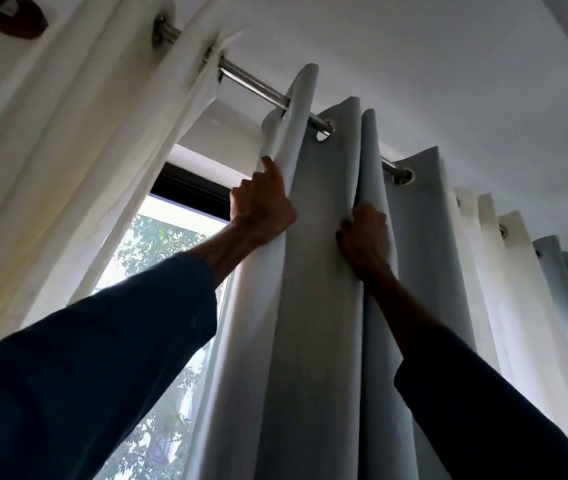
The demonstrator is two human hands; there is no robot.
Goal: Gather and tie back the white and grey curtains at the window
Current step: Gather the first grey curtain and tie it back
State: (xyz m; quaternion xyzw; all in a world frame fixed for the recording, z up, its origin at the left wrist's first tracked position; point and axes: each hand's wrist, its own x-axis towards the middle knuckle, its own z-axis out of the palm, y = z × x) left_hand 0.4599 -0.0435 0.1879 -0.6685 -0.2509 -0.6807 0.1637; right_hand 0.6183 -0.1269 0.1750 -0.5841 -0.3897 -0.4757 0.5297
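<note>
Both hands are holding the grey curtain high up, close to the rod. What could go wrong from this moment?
1. The left hand and the right hand each grip a fold of the grey curtain. A hard downward pull might strain the eyelets or the rod.
2. If the folds are pushed sideways unevenly, the eyelets could jam on the rod.

Pale grey eyelet fabric curtain [324,271] hangs pleated, frame centre; white fabric curtain [78,133] bunched upper left.
</note>
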